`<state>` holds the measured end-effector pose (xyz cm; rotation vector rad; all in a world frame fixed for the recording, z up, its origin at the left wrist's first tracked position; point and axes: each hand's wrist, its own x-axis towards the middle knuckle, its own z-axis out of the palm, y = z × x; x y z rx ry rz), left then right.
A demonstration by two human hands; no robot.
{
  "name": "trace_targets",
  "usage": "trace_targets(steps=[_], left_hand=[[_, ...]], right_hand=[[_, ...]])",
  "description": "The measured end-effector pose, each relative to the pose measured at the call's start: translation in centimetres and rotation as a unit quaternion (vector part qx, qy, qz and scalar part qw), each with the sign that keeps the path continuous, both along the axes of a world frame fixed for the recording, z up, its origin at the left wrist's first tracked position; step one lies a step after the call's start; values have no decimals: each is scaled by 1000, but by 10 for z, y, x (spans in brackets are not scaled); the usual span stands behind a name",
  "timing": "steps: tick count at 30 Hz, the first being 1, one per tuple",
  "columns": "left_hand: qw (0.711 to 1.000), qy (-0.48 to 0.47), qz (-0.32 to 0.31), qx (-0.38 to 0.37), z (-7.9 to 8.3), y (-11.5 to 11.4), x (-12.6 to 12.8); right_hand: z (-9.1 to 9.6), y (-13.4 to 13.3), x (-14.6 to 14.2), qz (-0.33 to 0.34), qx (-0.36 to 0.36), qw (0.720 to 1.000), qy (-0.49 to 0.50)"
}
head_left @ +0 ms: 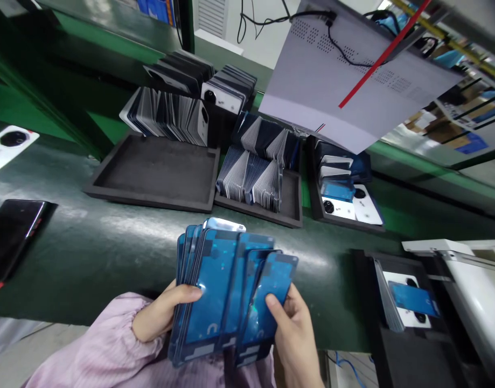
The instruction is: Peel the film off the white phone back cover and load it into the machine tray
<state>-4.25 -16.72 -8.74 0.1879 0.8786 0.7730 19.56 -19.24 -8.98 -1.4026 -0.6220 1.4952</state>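
A fanned stack of blue-filmed phone back covers (215,285) is held upright between my two hands, over the front edge of the bench. My left hand (166,307) grips the thicker left part, its thumb lying across the front cover. On the other side, my right hand (291,323) pinches a thinner group of the covers (267,302), thumb in front and fingers behind. The two groups overlap in the middle. Rows of phone back covers (251,178) stand on edge in the black tray (290,202) beyond my hands.
At the back left is a black foam tray (158,172) with standing covers (166,116) behind it. White covers (338,209) lie in the right tray, and another tray (412,350) sits near right. A dark phone (16,237) lies left. A grey panel (344,75) overhangs the bench.
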Motion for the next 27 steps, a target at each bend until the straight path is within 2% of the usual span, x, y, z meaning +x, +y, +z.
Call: trace_targets(steps=[4,8,12,19,22,27], left_hand=[[1000,9,-13,8,-5,0,-2],[997,66,-21,23,-8,2,-1],[996,91,-14,18,-1,0,-1],[997,72,-8,-27,7,1,-13],[997,79,-9,-20,8,2,-10],[997,76,-5,6,6,0,-5]], right_hand=[[-2,-2,17,-27,13,999,24],[-7,-8,7,21,16,999,27],[-12,-7,-9,69,9,997,17],[-7,2,11,-16,26,999,16],[-6,-2,13,6,16,999,38],[-13,-11,-10,33,-1,999,36]])
